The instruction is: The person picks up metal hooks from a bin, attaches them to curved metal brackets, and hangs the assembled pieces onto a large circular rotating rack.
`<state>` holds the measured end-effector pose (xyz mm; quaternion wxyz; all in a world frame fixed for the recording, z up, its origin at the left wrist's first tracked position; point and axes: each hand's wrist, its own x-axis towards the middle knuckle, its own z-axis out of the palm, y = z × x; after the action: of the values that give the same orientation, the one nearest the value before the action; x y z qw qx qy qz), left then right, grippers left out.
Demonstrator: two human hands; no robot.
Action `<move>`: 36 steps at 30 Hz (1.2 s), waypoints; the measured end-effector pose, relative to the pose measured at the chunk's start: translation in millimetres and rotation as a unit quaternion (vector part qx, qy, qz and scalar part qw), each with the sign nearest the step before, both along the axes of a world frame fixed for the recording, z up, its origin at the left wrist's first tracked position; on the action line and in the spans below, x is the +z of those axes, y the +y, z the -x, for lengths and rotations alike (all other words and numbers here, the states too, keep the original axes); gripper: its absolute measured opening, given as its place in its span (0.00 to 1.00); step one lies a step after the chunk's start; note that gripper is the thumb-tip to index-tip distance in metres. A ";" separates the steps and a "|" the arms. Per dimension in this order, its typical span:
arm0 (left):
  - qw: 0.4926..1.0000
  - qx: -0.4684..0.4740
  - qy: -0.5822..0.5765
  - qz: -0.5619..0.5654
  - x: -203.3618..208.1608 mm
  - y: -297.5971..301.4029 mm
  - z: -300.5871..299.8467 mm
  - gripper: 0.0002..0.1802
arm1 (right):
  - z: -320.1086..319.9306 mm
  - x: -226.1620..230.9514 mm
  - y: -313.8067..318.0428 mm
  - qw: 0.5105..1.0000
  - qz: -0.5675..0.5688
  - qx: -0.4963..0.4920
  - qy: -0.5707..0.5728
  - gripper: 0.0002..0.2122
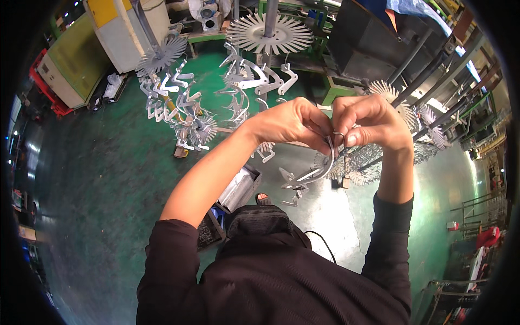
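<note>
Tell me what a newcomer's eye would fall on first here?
Probably the raised hands right of centre: left fingers and right fingers close together at the top of a curved silvery metal piece. Next, at top centre, the big slotted disc around a pole, with pale bent parts below it. The green floor spreads across the left.

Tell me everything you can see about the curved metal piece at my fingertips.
The curved metal piece is slim, silver-grey and smooth-looking, with bright highlights. From its upper end, at the fingertips of your left hand, it bends in an arc down to the left, in mid-air. Its lower end overlaps other pale metal shapes, so where it stops is unclear. I cannot tell whether your right hand, close by, touches it.
</note>
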<state>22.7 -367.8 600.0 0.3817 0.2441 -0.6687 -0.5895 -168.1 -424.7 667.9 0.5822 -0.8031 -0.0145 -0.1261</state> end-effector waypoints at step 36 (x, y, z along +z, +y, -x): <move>0.870 0.485 0.023 0.090 -29.4 93.0 -96.5 0.10 | -26.9 -49.4 -88.9 0.857 -0.124 -0.485 -0.121 0.10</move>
<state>119.3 -274.8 570.6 0.6553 0.4886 -0.5070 -0.2734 -141.2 -513.6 618.5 0.5356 -0.6082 0.3217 -0.4896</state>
